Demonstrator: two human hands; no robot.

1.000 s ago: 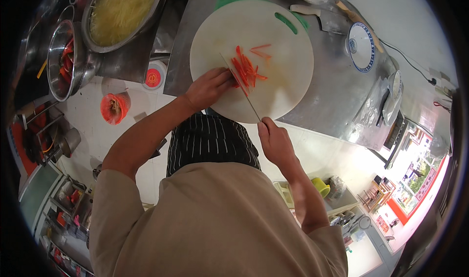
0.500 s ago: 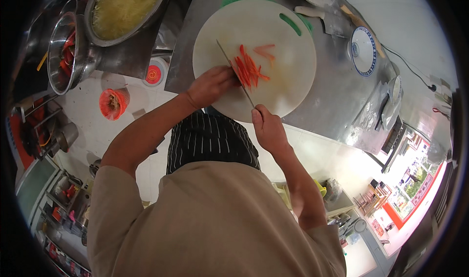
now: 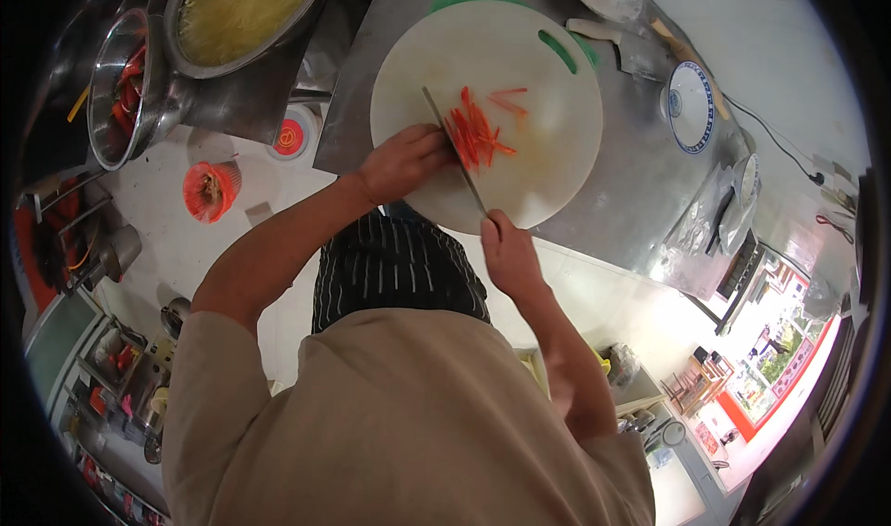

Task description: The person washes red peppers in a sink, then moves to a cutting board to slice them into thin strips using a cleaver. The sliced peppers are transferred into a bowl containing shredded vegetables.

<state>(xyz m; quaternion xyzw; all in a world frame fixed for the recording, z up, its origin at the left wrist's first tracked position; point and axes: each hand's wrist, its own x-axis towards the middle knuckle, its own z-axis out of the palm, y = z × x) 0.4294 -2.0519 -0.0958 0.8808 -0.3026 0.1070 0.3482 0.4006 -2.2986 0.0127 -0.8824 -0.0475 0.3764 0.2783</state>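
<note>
On a round white cutting board [image 3: 557, 146] lies a small pile of thin red pepper strips [image 3: 479, 134], with a few paler strips [image 3: 509, 101] just beyond it. A kitchen knife [image 3: 472, 188], seen almost along its spine, stands slantwise at the pile's left side. My right hand [image 3: 511, 255] is closed around its handle near the board's front edge. Curled fingers of my left hand [image 3: 403, 162] rest on the board against the left of the blade. Whatever lies beneath those fingers is hidden.
A cleaver [image 3: 640, 57] and a blue-patterned white bowl [image 3: 690, 109] are to the right on the steel table [image 3: 617, 187]. Leftward are a basin of pale shreds [image 3: 243, 16], a steel bowl with red peppers [image 3: 128, 90] and a red-lined bin [image 3: 209, 192].
The knife has come slightly toward me across the board, my right hand moving with it. My left hand stays beside the blade. The whole view has shifted a little.
</note>
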